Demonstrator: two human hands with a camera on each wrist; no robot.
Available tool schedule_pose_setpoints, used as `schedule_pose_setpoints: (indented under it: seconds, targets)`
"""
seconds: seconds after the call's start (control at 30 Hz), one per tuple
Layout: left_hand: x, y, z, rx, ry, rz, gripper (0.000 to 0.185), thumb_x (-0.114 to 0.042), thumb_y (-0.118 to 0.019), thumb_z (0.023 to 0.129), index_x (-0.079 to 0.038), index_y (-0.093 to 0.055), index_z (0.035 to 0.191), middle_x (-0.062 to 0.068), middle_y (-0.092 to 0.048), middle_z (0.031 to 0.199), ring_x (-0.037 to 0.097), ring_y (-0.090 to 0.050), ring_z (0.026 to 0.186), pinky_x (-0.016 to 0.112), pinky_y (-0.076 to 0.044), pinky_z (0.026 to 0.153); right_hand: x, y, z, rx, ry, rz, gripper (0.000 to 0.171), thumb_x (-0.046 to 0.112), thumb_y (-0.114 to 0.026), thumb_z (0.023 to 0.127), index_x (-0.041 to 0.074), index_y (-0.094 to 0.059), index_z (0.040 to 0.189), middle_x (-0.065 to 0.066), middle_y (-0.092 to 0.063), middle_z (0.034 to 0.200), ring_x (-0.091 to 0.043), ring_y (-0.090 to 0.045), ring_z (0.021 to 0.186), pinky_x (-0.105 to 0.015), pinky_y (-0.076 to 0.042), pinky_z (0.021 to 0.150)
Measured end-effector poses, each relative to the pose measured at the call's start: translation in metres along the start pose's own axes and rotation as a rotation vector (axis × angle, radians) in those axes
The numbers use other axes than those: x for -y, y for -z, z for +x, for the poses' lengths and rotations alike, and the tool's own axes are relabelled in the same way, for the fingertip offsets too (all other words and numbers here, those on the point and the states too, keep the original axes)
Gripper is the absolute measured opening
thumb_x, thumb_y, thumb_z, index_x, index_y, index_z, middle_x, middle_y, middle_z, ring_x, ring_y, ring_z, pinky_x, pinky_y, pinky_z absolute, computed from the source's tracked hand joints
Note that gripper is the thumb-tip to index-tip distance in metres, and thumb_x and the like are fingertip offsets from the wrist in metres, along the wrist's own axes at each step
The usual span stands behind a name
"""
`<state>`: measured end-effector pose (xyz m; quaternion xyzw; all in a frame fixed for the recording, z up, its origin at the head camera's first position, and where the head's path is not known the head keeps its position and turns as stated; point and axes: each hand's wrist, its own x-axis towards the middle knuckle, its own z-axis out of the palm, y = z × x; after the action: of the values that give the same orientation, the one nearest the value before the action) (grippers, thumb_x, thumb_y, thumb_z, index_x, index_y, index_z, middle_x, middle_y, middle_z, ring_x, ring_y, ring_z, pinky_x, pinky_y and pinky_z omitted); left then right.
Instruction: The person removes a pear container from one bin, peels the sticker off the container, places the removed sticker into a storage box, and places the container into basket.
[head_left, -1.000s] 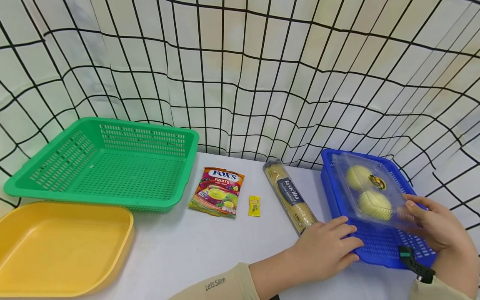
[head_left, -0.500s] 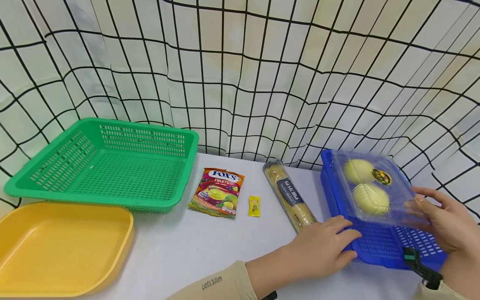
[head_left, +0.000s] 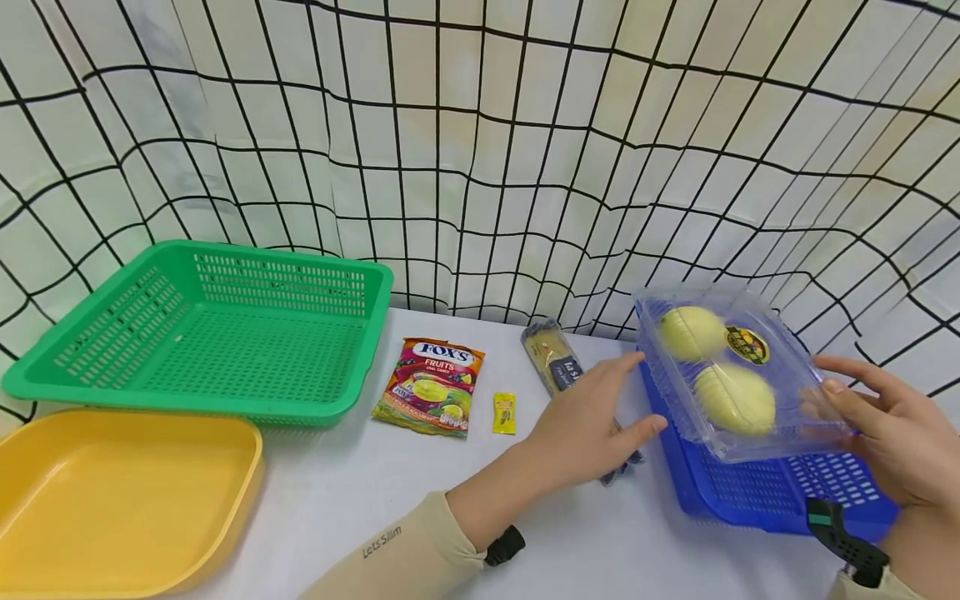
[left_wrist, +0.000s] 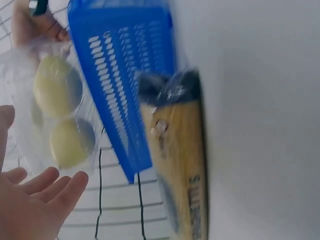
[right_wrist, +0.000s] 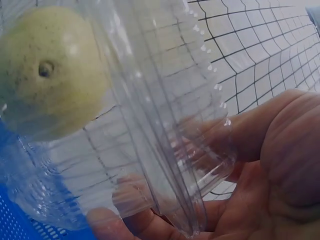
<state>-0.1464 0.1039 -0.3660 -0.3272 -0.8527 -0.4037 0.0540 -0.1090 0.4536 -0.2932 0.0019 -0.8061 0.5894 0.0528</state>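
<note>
My right hand (head_left: 892, 425) grips the right end of a clear plastic clamshell box (head_left: 795, 400), thumb on top and fingers beneath. Inside it lie two round, pale yellow-green fruits (head_left: 735, 398); a dark oval sticker is on the lid. The box is tilted above a blue basket (head_left: 720, 492). Fingers spread, my left hand (head_left: 581, 425) is just left of the box and apart from it, holding nothing. Below that hand a pack of spaghetti (left_wrist: 175, 150) lies against the basket's left side; the head view shows it partly covered by the hand.
A green basket (head_left: 262, 350) stands at the back left, with a yellow tray (head_left: 127, 500) in front of it. A Fox's candy bag (head_left: 431, 387) and a small yellow sachet (head_left: 504, 413) lie mid-table. Black wire mesh (head_left: 480, 167) rises behind.
My left hand has come off the blue basket's rim and moved up and left, its fingers spreading. The clamshell box has lifted slightly and shifted, still in my right hand.
</note>
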Motion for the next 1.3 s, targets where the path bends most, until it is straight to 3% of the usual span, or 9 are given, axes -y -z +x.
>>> schedule_pose_setpoints:
  seconds: [0.1,0.2,0.37,0.5,0.8,1.03,1.3]
  targets:
    - [0.006,0.019,0.001,-0.058,0.079,-0.146,0.093,-0.071,-0.061,0.103,-0.03,-0.019,0.176,-0.002,-0.032,0.177,0.026,-0.036,0.16,0.06,-0.043,0.119,0.002,-0.002,0.003,0.052,0.016,-0.014,0.034,0.006,-0.056,0.114,0.031,-0.062,0.137,0.006,-0.079,0.099,-0.011,-0.076,0.084,-0.026,-0.062,0.066]
    - [0.014,0.037,0.002,-0.074,0.137,-0.309,0.104,-0.067,-0.076,0.096,-0.041,-0.013,0.175,-0.005,-0.026,0.178,0.031,-0.04,0.157,0.062,-0.043,0.118,0.005,-0.005,0.006,0.118,0.015,-0.031,0.036,0.007,-0.056,0.115,0.028,-0.06,0.144,0.005,-0.08,0.105,-0.014,-0.077,0.089,-0.028,-0.063,0.07]
    - [0.029,0.062,0.005,-0.011,0.15,-0.557,0.116,-0.045,-0.093,0.089,-0.054,-0.01,0.17,-0.006,-0.033,0.173,0.026,-0.048,0.15,0.048,-0.048,0.116,0.009,-0.013,0.01,0.208,0.038,-0.034,0.039,0.006,-0.052,0.116,0.022,-0.057,0.152,0.0,-0.081,0.112,-0.018,-0.078,0.094,-0.023,-0.06,0.078]
    - [0.038,0.076,0.003,0.023,0.142,-0.65,0.109,-0.035,-0.094,0.091,-0.056,-0.02,0.168,-0.003,-0.04,0.169,0.02,-0.05,0.149,0.042,-0.048,0.118,0.014,-0.023,0.012,0.278,0.069,-0.058,0.041,0.004,-0.05,0.116,0.018,-0.056,0.154,-0.006,-0.082,0.115,-0.024,-0.08,0.096,-0.021,-0.057,0.084]
    - [0.057,0.093,-0.017,0.032,0.162,-0.6,0.088,-0.036,-0.094,0.09,-0.04,-0.045,0.164,-0.01,-0.052,0.159,0.023,-0.064,0.134,0.035,-0.059,0.102,0.023,-0.05,0.015,0.389,0.135,-0.127,0.04,0.004,-0.049,0.116,0.008,-0.054,0.156,-0.012,-0.079,0.121,-0.029,-0.079,0.101,-0.029,-0.062,0.088]
    - [0.067,0.105,-0.037,0.027,0.183,-0.598,0.084,-0.032,-0.096,0.088,-0.037,-0.052,0.159,-0.006,-0.06,0.147,0.021,-0.068,0.126,0.037,-0.058,0.104,0.026,-0.073,0.02,0.422,0.143,-0.211,0.04,0.011,-0.051,0.117,0.006,-0.053,0.156,-0.014,-0.077,0.123,-0.032,-0.079,0.103,-0.036,-0.064,0.087]
    - [0.068,0.121,-0.068,0.007,0.253,-0.592,0.085,-0.027,-0.1,0.083,-0.032,-0.057,0.155,-0.003,-0.06,0.148,0.022,-0.069,0.124,0.038,-0.062,0.098,0.026,-0.103,0.025,0.466,0.145,-0.206,0.038,0.014,-0.054,0.117,0.001,-0.056,0.152,-0.012,-0.074,0.129,-0.027,-0.077,0.109,-0.039,-0.065,0.089]
